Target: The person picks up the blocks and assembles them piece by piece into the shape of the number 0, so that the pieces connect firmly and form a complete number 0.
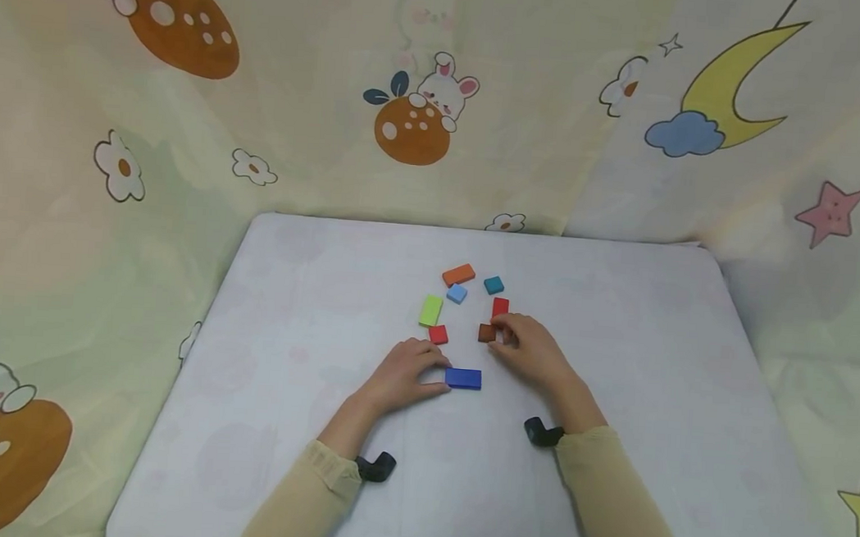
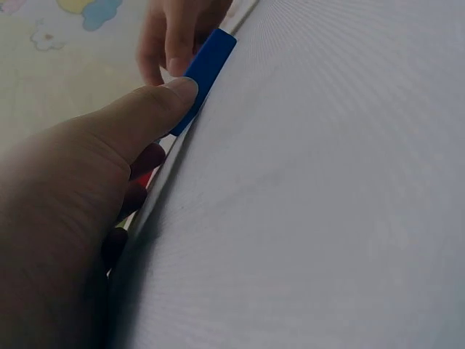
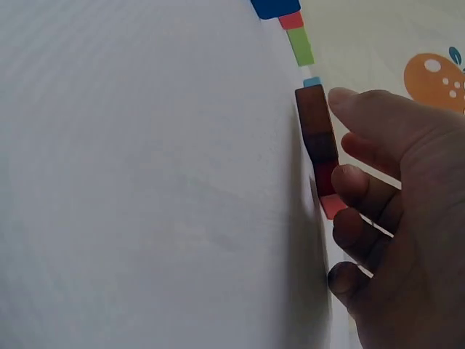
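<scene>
Left hand pinches the blue block's left end — right hand fingers the brown block's right side, can't tell if gripping.

The right hand curves beside the brown block.
Above it show a light-blue block, green block, red block and blue block; just below it sits a second red block; left of it spreads the table.
</scene>
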The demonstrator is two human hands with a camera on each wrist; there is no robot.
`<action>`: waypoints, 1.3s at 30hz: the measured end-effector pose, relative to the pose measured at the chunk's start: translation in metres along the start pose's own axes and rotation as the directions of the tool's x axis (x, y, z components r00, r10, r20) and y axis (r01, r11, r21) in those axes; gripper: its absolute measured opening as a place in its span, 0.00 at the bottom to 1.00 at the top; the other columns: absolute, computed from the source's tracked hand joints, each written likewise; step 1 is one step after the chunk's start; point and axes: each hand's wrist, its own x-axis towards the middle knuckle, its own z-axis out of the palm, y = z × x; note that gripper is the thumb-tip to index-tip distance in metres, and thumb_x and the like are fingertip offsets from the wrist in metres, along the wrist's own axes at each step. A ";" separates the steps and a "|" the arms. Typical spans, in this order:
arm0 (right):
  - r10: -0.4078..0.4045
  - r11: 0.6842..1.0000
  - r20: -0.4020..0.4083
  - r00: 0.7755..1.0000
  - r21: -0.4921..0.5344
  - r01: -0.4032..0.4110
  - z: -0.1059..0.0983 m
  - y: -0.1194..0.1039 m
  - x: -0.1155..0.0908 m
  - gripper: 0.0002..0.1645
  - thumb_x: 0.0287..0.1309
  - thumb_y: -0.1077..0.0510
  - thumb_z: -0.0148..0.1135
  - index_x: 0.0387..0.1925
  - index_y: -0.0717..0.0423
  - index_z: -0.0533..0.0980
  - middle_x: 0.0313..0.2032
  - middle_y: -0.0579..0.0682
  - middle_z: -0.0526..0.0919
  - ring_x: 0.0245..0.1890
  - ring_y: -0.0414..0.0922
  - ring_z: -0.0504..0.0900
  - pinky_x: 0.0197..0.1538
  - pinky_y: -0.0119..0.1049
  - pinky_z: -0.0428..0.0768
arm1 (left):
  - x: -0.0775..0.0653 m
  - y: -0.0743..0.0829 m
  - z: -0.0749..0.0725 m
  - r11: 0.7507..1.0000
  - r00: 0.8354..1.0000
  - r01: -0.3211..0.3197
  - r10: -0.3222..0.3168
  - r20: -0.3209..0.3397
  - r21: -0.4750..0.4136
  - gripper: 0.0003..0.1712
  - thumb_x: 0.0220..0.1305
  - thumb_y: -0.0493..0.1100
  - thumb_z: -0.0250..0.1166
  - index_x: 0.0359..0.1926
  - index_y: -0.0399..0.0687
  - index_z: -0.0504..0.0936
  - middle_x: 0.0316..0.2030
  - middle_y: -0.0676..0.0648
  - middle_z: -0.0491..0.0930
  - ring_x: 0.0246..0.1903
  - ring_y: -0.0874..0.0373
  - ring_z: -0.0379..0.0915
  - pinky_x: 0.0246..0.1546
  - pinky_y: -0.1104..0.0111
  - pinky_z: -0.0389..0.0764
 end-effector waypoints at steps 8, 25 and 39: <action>-0.017 0.998 0.016 1.000 -0.058 0.018 0.002 0.000 0.006 0.29 0.60 0.41 0.66 0.61 0.41 0.75 0.44 0.46 0.80 0.44 0.47 0.74 0.50 0.45 0.78 | 0.000 0.003 -0.001 1.000 1.000 -0.002 0.002 -0.009 0.016 0.21 0.60 0.65 0.66 0.51 0.67 0.82 0.48 0.63 0.78 0.51 0.64 0.71 0.56 0.64 0.75; -0.013 0.999 0.021 1.000 -0.032 0.014 0.004 -0.001 0.012 0.23 0.61 0.42 0.65 0.56 0.40 0.75 0.27 0.46 0.73 0.33 0.46 0.72 0.36 0.39 0.70 | 0.000 0.003 -0.002 1.000 1.000 -0.002 0.002 -0.022 0.026 0.21 0.59 0.65 0.67 0.51 0.66 0.83 0.47 0.63 0.79 0.51 0.64 0.71 0.55 0.64 0.75; -0.049 0.997 -0.023 0.999 0.057 0.050 0.000 -0.006 -0.002 0.23 0.58 0.47 0.69 0.54 0.44 0.76 0.47 0.47 0.73 0.49 0.46 0.73 0.55 0.45 0.80 | -0.001 0.003 -0.002 1.000 1.000 -0.007 0.007 -0.027 0.022 0.21 0.60 0.65 0.67 0.51 0.66 0.83 0.47 0.62 0.79 0.50 0.63 0.72 0.54 0.64 0.75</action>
